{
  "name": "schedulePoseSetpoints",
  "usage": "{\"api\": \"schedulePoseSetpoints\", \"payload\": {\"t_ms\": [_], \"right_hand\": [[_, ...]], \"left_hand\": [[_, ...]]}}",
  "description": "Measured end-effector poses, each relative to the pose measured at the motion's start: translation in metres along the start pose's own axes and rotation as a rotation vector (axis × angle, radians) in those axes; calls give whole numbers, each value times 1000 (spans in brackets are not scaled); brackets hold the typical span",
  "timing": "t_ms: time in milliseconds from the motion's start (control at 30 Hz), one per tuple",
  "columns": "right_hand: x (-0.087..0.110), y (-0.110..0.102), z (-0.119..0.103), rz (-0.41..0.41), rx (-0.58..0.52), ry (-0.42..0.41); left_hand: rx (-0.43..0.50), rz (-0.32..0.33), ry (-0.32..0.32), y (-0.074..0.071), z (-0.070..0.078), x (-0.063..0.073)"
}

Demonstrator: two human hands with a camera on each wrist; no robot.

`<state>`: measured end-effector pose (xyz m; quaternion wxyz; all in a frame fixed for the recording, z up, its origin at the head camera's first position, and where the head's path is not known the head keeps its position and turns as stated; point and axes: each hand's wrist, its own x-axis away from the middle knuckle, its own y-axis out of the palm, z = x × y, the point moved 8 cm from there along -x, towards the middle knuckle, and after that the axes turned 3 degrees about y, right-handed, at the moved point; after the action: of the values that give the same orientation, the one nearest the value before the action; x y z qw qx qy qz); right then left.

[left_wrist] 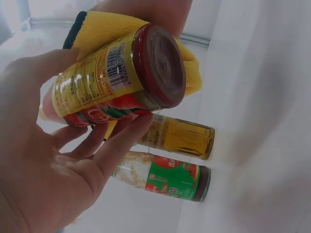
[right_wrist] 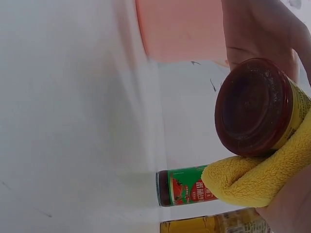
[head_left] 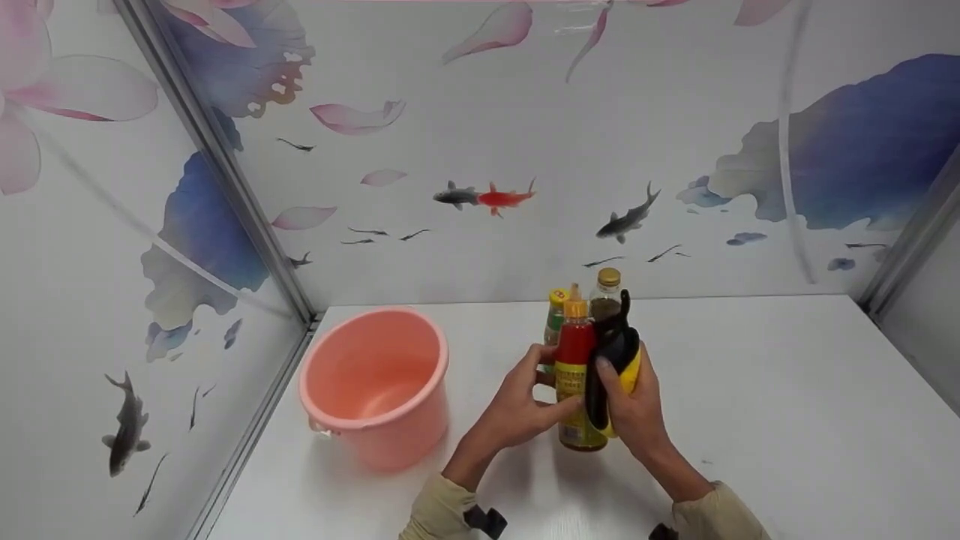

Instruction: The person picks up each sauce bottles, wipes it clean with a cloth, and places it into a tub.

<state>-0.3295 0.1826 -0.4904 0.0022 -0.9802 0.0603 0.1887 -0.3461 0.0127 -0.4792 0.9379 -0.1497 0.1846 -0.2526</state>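
My left hand (head_left: 517, 409) holds a sauce bottle (head_left: 572, 379) with red contents, a yellow label and an orange cap, thumb on one side and fingers on the other. In the left wrist view, the base of this sauce bottle (left_wrist: 163, 65) is lifted and faces the camera. A black and yellow cloth (head_left: 621, 345) is gripped in my right hand (head_left: 637, 409) against the bottle's side. Its yellow fleecy side (right_wrist: 257, 177) touches the bottle near the base in the right wrist view. My right fingers are mostly hidden behind the cloth.
Behind the held bottle stand a green-labelled bottle (head_left: 556, 319) with a yellow cap and a glass bottle (head_left: 608, 279) with a gold cap. A pink bucket (head_left: 401, 442) stands to the left on the white table (head_left: 787, 420). Printed panels (head_left: 420, 262) enclose the back and left side.
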Motion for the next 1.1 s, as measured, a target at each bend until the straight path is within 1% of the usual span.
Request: {"api": "schedulePoseSetpoints", "payload": {"t_ms": [133,233,367,467,567,800,933,1000,1100], "right_hand": [[0,-1,2,15,2,10],[1,-1,1,22,6,7],[1,2,2,17,-1,0],[3,5,4,3,-3,-1],[4,8,5,-8,-7,-2],[4,9,7,0,-12,9],[4,9,6,-4,-3,3],[4,8,6,-6,-2,-2],[3,7,5,-5,-5,-4]], "left_hand": [[-18,30,-5,-1,0,0],[-19,64,10,-4,3,0],[10,137,37,-11,8,0],[48,201,40,-19,10,0],[73,235,32,-23,9,-1],[93,237,6,-23,6,-1],[83,237,18,-24,7,0],[81,219,23,-23,8,0],[78,168,25,-19,8,0]]}}
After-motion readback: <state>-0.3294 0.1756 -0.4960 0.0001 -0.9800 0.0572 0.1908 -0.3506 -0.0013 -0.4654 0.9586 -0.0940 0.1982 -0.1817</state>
